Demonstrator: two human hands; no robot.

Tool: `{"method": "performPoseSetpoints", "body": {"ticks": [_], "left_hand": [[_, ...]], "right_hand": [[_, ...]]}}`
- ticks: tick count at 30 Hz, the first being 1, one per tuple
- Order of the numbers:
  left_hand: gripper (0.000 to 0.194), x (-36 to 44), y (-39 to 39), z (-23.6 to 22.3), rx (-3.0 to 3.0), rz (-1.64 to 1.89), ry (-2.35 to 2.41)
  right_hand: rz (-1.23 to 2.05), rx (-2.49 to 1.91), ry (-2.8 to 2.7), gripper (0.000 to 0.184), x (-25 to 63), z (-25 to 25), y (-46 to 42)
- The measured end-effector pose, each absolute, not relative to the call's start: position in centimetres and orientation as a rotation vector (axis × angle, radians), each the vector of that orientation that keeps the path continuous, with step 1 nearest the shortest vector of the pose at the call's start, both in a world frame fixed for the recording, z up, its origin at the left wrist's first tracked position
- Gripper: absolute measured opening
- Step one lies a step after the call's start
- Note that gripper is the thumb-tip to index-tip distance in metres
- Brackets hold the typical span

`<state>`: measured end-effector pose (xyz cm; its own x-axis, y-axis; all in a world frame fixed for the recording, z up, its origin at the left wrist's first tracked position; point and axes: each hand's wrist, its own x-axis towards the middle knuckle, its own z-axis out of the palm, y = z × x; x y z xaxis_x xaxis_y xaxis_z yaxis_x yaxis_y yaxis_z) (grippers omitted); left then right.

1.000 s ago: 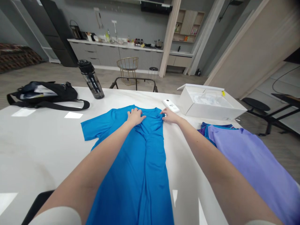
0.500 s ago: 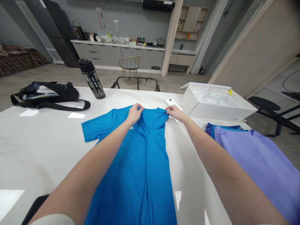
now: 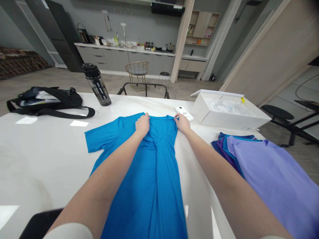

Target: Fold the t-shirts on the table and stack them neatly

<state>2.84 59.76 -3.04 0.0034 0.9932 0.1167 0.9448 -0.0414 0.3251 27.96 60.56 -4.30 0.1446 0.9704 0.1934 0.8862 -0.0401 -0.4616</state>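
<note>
A blue T-shirt [image 3: 139, 179] lies on the white table, its right side folded over toward the middle and one sleeve spread out to the left. My left hand [image 3: 143, 123] is closed on the shirt near the collar, fingers pinching the fabric. At the folded top right corner, my right hand [image 3: 182, 122] grips the shirt's edge between thumb and fingers. Just behind the right hand is a small white box-like item [image 3: 184, 113] with a dark dot on it. Both forearms stretch across the shirt and hide parts of it.
To the right lies a stack of clothes topped by a lavender shirt [image 3: 271, 169], with an open white box [image 3: 224, 118] behind it. A black bag [image 3: 57, 103] and a dark bottle [image 3: 99, 88] occupy the table's left back. A black chair [image 3: 147, 84] stands beyond the table [image 3: 45, 159].
The shirt's collar area now lies flatter, with its top edge straighter. My left hand has turned more upright and lowered slightly; my right hand has shifted a little left.
</note>
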Motion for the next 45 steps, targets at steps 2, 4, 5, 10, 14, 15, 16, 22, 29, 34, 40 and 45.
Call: {"method": "performPoseSetpoints", "body": {"ticks": [2,4,5,10,14,15,16,22,29,34,40,45], "left_hand": [[0.036,2.7,59.4,-2.9,2.128,0.449,2.085],[0.037,2.6,58.8,-2.7,2.214,0.487,2.089],[0.038,2.5,58.4,-2.6,2.294,0.522,2.056],[0.044,2.8,56.6,-3.4,2.699,0.502,1.383],[0.048,3.5,54.9,-5.2,2.674,0.322,1.308],[0.05,3.5,54.6,-5.5,2.661,0.296,1.344],[0.052,3.5,54.3,-5.8,2.643,0.278,1.382],[0.058,2.3,52.7,-5.1,2.459,0.35,1.634],[0.054,1.6,48.3,-3.8,2.634,0.561,1.584],[0.054,1.2,43.4,-4.6,2.69,0.446,1.423],[0.053,0.0,37.4,-4.3,2.645,0.375,1.348],[0.054,-0.9,32.9,-3.4,2.679,0.375,1.27]], "right_hand": [[0.158,-1.925,-1.766,0.026,27.7,-4.1,60.0],[0.073,-1.868,-1.782,0.03,27.3,-3.8,59.1],[0.039,-1.833,-1.81,0.031,26.9,-3.6,58.4],[0.081,-1.691,-2.097,0.04,23.2,-3.7,53.9],[0.187,-1.842,-2.206,0.06,20.4,-5.0,51.3],[0.211,-1.89,-2.212,0.064,20.2,-5.2,51.1],[0.233,-1.924,-2.217,0.068,20.2,-5.3,51.0],[0.301,-2.019,-2.23,0.068,22.1,-4.1,51.4],[0.046,-1.793,-2.258,0.063,19.1,-3.2,46.6],[0.132,-1.774,-2.331,0.061,17.0,-3.9,39.9],[0.257,-1.801,-2.364,0.068,15.9,-3.7,30.3],[0.408,-1.726,-2.373,0.072,14.5,-2.3,20.9]]}}
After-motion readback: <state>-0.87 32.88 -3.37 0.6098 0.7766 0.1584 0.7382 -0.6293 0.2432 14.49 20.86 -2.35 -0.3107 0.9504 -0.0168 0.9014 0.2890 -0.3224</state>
